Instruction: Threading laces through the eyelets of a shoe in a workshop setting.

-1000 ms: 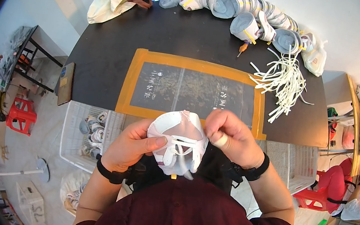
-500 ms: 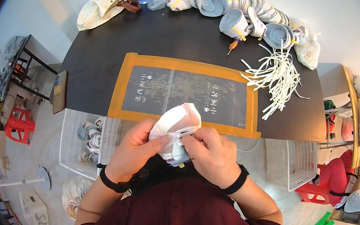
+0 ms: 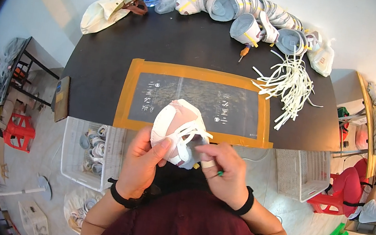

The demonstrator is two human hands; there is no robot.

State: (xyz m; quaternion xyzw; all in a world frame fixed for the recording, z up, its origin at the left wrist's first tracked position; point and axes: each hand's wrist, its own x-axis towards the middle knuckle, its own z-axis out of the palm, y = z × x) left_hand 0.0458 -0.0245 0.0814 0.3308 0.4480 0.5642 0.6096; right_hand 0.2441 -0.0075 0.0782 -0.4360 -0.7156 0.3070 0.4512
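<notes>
A white and pale pink shoe upper [image 3: 171,124] is held over the table's front edge, with a white lace [image 3: 191,132] threaded across it and a loose end sticking out to the right. My left hand [image 3: 143,161] is closed round its left side, thumb pressed on the white part. Beside the upper's grey opening is my right hand [image 3: 226,173], its fingers curled. A small green-tipped thing [image 3: 220,173] shows under those fingers; most of it is hidden. A pale band [image 3: 208,164] wraps one finger.
Brown tape frames a dark printed sheet [image 3: 195,101] on the black table [image 3: 105,58]. Loose white laces [image 3: 293,86] lie to the right. More shoe uppers [image 3: 260,10] line the back, near an orange-handled tool [image 3: 244,52]. White crates [image 3: 88,180] [image 3: 302,174] stand below.
My right hand has let go of the lace and moved down and right, away from it. My left hand has turned the upper slightly, so more of its pink inside shows.
</notes>
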